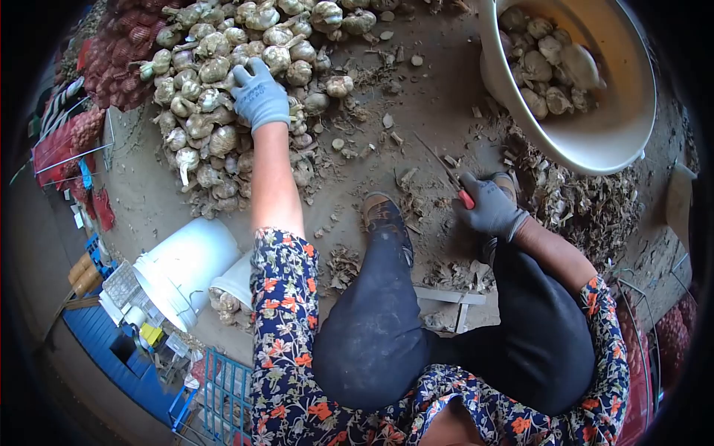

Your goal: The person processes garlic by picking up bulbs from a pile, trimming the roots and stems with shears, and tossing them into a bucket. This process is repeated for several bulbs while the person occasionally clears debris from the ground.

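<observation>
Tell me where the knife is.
Head view, right of centre: the knife is gripped in the right hand, its blade pointing up-left, below the white basin.

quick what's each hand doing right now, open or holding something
Left hand: palm down on the garlic pile, fingers curled over bulbs; grip cannot be told.
Right hand: closed on a red-handled knife.

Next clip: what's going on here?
A seated person in grey gloves handles garlic. The left hand lies on the pile of garlic bulbs on the ground; whether it grasps one is unclear. The right hand has its grip shut on a red-handled knife. A pale basin nearby holds more bulbs.
</observation>
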Tool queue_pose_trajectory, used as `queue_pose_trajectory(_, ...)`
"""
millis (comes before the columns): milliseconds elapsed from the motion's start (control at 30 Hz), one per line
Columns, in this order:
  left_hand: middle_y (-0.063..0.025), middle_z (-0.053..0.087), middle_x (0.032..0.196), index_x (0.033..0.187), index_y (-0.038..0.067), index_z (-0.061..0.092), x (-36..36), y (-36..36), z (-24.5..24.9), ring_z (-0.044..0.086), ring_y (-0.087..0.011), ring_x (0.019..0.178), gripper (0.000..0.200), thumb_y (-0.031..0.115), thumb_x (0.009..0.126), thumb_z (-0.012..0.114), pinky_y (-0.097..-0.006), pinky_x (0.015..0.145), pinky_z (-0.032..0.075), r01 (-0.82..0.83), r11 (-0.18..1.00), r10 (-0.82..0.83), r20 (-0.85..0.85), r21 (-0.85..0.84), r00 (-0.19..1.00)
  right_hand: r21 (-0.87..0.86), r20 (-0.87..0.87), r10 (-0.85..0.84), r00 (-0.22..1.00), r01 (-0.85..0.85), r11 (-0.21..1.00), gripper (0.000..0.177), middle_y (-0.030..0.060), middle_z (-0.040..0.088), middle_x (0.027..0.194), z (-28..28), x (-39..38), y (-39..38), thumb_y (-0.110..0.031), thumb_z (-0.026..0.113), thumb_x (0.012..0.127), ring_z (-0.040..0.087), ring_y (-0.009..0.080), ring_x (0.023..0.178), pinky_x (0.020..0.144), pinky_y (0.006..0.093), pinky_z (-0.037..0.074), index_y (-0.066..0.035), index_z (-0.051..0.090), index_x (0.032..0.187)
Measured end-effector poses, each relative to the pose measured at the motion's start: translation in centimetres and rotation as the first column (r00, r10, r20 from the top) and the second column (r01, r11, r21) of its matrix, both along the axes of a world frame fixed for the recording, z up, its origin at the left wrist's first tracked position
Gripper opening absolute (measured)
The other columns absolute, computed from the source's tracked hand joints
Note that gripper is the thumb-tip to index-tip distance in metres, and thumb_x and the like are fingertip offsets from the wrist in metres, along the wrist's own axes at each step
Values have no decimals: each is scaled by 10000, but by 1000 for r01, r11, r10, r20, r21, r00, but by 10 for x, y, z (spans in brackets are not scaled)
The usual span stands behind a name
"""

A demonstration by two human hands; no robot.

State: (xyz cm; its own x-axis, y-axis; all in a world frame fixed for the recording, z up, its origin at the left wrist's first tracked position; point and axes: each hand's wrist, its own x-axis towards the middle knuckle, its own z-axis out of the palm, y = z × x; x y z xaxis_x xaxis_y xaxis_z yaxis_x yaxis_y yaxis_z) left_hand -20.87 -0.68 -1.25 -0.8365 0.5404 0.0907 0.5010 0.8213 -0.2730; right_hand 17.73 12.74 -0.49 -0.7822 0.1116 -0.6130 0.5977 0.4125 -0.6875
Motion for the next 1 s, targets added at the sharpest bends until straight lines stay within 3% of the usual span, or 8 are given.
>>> queue_pose_trajectory(67,-173,391,1266,1194,154,467,-5,-17,-15,519,-395,1069,488,175,760,688,-470,804,522,107,993,-102,-100,48,990,11,-29,6,1000,-6,1000,291,231,601,703,-2,0,0,-256,589,840,620,428,727,636,480,460,-21,457,950)
queue_pose_trajectory(300,-170,588,992,1095,53,543,87,-8,42,613,-339,899,538,236,646,773,-410,787,500,-29,780,-236,338,625,911,190,-209,25,978,15,982,314,235,608,890,14,-43,-4,-278,548,852,607,410,856,763,475,473,-26,469,1023)
queue_pose_trajectory(633,-187,596,1065,1147,15,567,125,-3,53,603,-309,988,576,179,634,771,-373,866,487,-141,814,-319,636,564,703,111,-128,48,991,-34,993,311,233,585,812,40,-91,0,-289,572,866,596,392,852,736,474,446,-23,460,983)
queue_pose_trajectory(700,-156,600,1084,1114,22,575,123,-7,43,605,-264,981,479,152,688,750,-361,864,490,-150,730,-384,582,666,716,102,-154,17,988,-2,995,317,227,579,775,32,-78,-1,-289,582,863,600,384,809,714,464,449,-20,467,984)
queue_pose_trajectory(767,-66,619,990,1161,16,543,126,-7,46,613,-155,860,431,76,771,715,-261,783,508,-545,444,-544,698,711,466,84,-177,-9,984,25,996,322,221,573,739,31,-68,0,-290,592,860,603,377,766,693,453,451,-18,473,985)
queue_pose_trajectory(833,-79,621,1068,1227,66,510,128,-14,38,617,-169,926,447,63,816,687,-291,814,516,-712,366,-607,733,600,306,-31,-33,-71,997,70,997,351,226,604,856,38,-63,7,-335,584,857,606,373,865,760,444,455,-10,511,966)
queue_pose_trajectory(900,-74,592,1124,1217,110,524,138,-14,31,585,-164,981,413,91,835,682,-338,851,505,-906,88,-890,440,415,115,-79,-21,-81,996,79,994,408,216,600,863,38,-58,5,-388,604,846,604,351,845,765,417,453,-9,517,971)
queue_pose_trajectory(1000,-77,588,1175,1240,127,519,148,-13,20,575,-165,1006,384,123,879,651,-347,870,502,-902,58,-901,411,428,137,-403,12,-160,987,151,903,486,199,606,935,40,-51,-5,-471,582,861,594,295,878,804,393,454,-9,512,997)
